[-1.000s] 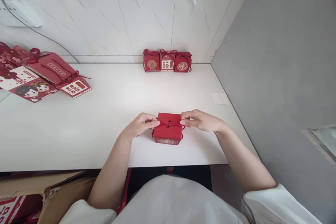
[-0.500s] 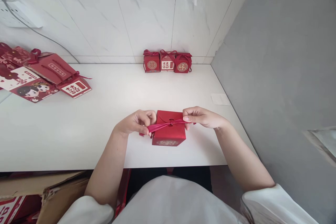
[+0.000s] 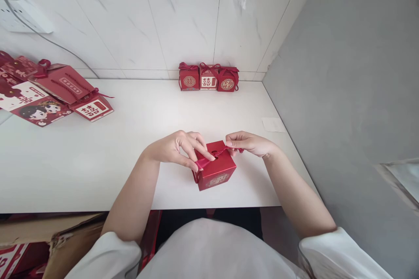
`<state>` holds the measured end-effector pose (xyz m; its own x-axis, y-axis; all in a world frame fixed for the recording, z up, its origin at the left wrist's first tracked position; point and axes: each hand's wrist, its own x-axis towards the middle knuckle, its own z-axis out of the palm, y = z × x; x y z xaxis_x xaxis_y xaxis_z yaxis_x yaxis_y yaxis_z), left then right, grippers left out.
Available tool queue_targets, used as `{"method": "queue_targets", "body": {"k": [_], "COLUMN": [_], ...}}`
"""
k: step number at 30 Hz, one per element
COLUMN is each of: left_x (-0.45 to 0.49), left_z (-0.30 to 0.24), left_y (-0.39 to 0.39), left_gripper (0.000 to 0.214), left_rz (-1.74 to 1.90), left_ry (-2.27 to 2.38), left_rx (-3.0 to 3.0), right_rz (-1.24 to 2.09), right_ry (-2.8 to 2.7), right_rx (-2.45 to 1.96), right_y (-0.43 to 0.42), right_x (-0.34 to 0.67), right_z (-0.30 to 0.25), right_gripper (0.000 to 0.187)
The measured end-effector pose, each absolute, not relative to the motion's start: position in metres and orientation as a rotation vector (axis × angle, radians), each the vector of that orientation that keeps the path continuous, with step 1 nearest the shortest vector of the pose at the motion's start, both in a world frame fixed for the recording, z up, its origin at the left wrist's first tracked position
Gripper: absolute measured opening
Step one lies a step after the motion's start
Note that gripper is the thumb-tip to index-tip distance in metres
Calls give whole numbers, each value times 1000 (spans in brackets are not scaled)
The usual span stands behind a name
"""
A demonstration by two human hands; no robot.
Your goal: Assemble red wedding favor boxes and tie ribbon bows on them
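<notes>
1. The box (image 3: pixel 218 173) was square to the person half a second ago. Now it is turned, with one corner toward the person.
2. The left hand (image 3: pixel 176 150) was then pulling one ribbon (image 3: pixel 205 162) end out to the left. Now it is over the lid, thumb and forefinger pinched on the ribbon, the other fingers spread.
3. The right hand (image 3: pixel 250 144) has hardly moved. It pinches the other ribbon end at the far right corner of the box.
4. So the ribbon is no longer stretched wide. Both ends are gathered close over the lid, and in my judgement the work is now at the knot.
5. The box stands on the tabletop (image 3: pixel 131 139), near its front edge and a little right of the middle.
6. The front edge is near the box. The grey wall (image 3: pixel 343 74) closes the right side, with a paper slip (image 3: pixel 271 124) lying before it.
7. There is wide bare room to the left and behind. The three boxes (image 3: pixel 208 77) at the back wall and the flat boxes (image 3: pixel 49 96) at far left are well apart from the hands.
</notes>
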<state>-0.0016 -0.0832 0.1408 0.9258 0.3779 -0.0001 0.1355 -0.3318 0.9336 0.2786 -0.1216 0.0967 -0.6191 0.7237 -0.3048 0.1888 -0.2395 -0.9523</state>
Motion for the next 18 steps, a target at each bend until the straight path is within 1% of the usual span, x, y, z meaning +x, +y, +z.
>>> {"method": "queue_targets", "body": {"k": [4,6,9,11,13,16,18], "left_x": [5,6,5,4,3,2,2], "left_z": [125,116,104,97,92,86,84], "left_y": [-78,-75,-70,-66,-63,-62,-63], "left_gripper": [26,31,26,19,15,17,19], "left_rz": [231,227,314,366,365,366,382], "left_ry": [301,274,205,165,187,277,324], "left_rx": [1858,1796,1730,1716,1716,1752,1775], "right_rz": [1935,1932,1971,2046,2153,2284,2304], "right_ry": [-1630,-1645,-1692,-1773,-1849,-1785,-1663], "right_rx": [-1025,-967,-946,-960,-952,-872,-793], "right_y": [-123,-123,-124,-124,-125,-128,-131], "right_x": [275,275,279,283,287,290,289], "right_z": [91,88,83,81,80,78,75], "right_gripper": [39,38,36,32,33,35,33]}}
